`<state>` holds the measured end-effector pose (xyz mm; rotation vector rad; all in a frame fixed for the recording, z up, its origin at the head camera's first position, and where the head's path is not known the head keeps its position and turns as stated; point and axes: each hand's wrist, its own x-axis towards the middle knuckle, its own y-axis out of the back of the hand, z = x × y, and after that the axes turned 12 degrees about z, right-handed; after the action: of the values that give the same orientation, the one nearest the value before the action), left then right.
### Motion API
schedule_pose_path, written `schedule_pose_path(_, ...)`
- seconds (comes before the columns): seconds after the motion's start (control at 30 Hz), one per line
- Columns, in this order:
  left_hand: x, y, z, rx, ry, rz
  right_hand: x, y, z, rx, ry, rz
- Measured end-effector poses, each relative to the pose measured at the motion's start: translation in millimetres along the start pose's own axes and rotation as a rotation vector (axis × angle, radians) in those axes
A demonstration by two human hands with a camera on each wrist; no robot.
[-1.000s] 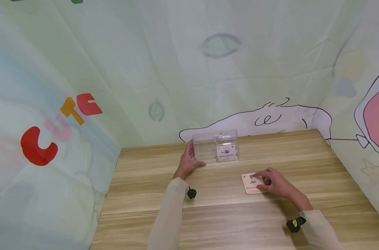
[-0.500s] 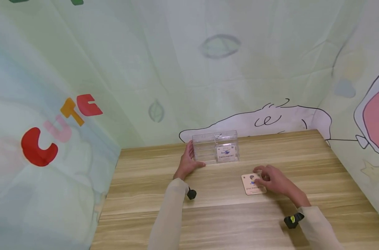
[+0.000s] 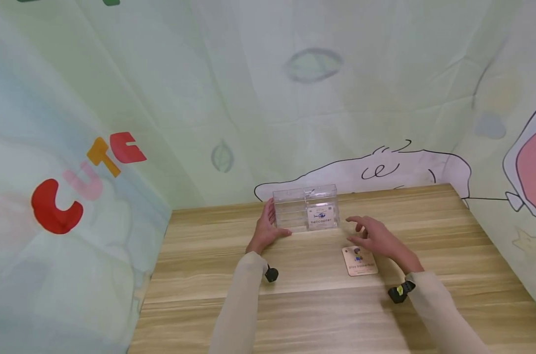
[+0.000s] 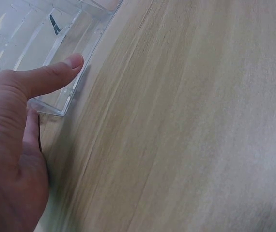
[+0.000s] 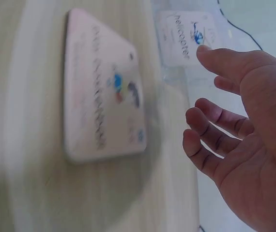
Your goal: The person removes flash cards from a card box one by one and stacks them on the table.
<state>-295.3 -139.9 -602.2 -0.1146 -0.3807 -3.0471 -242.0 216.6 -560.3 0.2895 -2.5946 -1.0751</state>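
Note:
A clear plastic box (image 3: 290,209) with compartments stands at the back of the table. My left hand (image 3: 264,232) holds its left end, thumb along the lower front edge and the other fingers at the side, partly hidden. In the box's right half sits a card marked "helicopter" (image 3: 321,218). My right hand (image 3: 377,238) hovers with loosely bent fingers, holding nothing, just right of the box. Below that hand, a "play basketball" card (image 3: 359,265) lies face up; from the right wrist view its edge looks thick, perhaps a stack.
The wood-grain table (image 3: 312,314) reaches back to a printed cloth backdrop (image 3: 250,108) right behind the box. A similar cloth borders the left side with the letters "CUTE" (image 3: 57,206). Each wrist wears a small black camera (image 3: 398,293).
My right hand has let go of the "play basketball" card and moved up and away toward the box, uncovering the card. The left hand and box have stayed in place.

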Motion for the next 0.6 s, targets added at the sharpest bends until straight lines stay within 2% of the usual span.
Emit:
schedule_pose_path(0.3,2.4,0.5,-3.5,0.012,0.001,-0.009,28.7,-11.4,-15.7,0.023,0.003,-0.010)
schedule_pose_path(0.6,1.6,0.9,-1.6,0.016,0.006,-0.013,42.0,-18.3,-18.1,0.024,-0.010,0.010)
